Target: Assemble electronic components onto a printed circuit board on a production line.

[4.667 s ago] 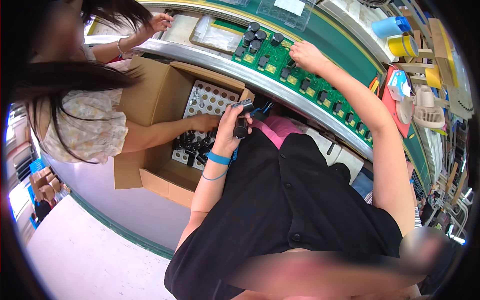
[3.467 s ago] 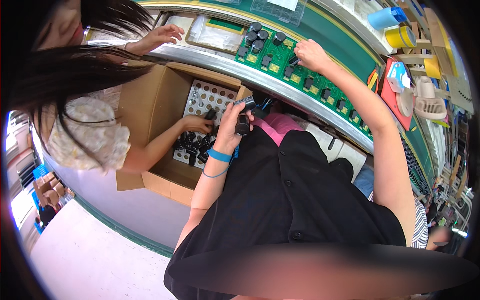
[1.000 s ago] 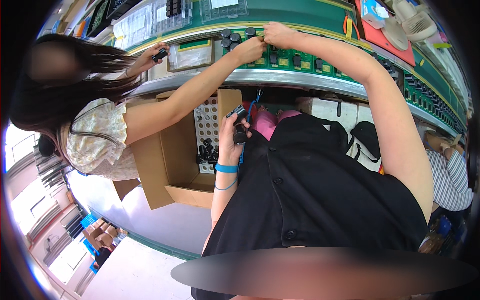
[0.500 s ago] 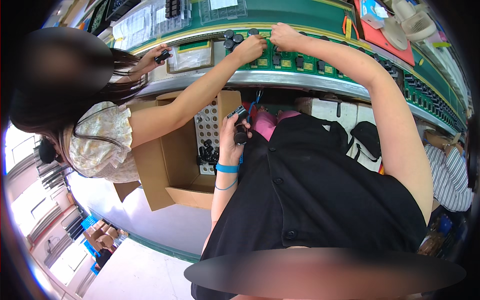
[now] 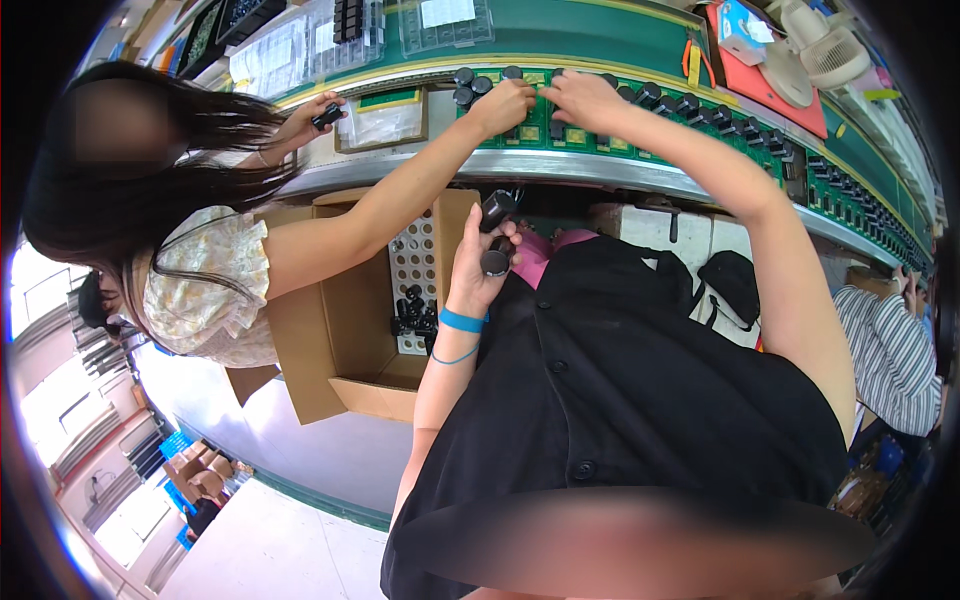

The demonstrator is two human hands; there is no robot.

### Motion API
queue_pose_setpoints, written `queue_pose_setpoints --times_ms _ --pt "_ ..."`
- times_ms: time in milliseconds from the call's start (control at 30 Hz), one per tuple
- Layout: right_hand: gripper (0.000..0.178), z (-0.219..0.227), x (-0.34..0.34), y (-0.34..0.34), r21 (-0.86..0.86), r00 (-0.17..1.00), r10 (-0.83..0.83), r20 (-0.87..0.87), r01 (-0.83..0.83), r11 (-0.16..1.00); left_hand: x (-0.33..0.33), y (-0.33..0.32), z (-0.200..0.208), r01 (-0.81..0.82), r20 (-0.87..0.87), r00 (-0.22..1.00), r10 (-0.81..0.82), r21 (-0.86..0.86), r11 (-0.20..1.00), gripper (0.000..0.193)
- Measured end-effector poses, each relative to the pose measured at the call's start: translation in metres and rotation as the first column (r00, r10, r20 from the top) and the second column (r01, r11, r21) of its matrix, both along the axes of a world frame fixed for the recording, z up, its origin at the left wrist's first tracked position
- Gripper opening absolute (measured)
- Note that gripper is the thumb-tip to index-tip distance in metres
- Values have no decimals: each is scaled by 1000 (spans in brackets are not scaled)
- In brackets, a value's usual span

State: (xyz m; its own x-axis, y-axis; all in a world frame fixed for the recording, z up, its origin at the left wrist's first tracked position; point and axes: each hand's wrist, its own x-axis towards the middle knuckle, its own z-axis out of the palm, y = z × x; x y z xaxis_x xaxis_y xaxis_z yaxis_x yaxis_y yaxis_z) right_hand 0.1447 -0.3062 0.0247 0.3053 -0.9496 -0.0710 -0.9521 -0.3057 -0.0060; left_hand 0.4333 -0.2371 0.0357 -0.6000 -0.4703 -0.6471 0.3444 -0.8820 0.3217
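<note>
My left hand point(image 5: 478, 268), with a blue band on the wrist, is closed around black cylindrical capacitors point(image 5: 497, 210), held in front of my body below the bench edge. My right hand point(image 5: 588, 100) reaches over a row of green circuit boards point(image 5: 530, 132). Its fingers are bent together beside a black capacitor top; what lies between them is hidden. Just left of it, a co-worker's hand point(image 5: 503, 106) works on the same board row. That person's other hand point(image 5: 318, 117) holds a black capacitor. Several loose capacitors point(image 5: 464, 95) stand at the row's left end.
An open cardboard box point(image 5: 345, 300) with a white perforated tray point(image 5: 412, 250) and black parts stands left of me. A metal rail point(image 5: 580, 158) edges the bench. Farther back are plastic trays point(image 5: 445, 22), orange pliers point(image 5: 700, 55) and a white fan point(image 5: 835, 55).
My left hand has risen slightly and moved right with the capacitors. My right hand has moved slightly right and nearer, its forearm lower, uncovering more capacitors along the row. The co-worker's head has shifted.
</note>
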Motion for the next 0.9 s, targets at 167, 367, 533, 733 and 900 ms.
queue_pose_setpoints --times_ms 167,367,533,733,900 --pt "46 53 41 65 425 595 -236 768 -200 883 -21 -3 -5 123 -35 992 -123 12 992 48" --pt "36 22 43 95 -88 474 225 851 -293 952 -49 -2 -3 258 -57 965 -256 34 966 45" --pt "35 -5 -8 82 224 508 -335 793 268 937 -52 1 -14 155 -30 988 -152 117 981 31" --pt "36 -31 -35 60 152 630 -597 497 614 774 -51 8 -19 150 -86 987 -136 182 972 27" --pt "35 -42 -34 51 114 661 -600 450 624 773 -48 8 -18 127 -67 991 -117 159 979 31"
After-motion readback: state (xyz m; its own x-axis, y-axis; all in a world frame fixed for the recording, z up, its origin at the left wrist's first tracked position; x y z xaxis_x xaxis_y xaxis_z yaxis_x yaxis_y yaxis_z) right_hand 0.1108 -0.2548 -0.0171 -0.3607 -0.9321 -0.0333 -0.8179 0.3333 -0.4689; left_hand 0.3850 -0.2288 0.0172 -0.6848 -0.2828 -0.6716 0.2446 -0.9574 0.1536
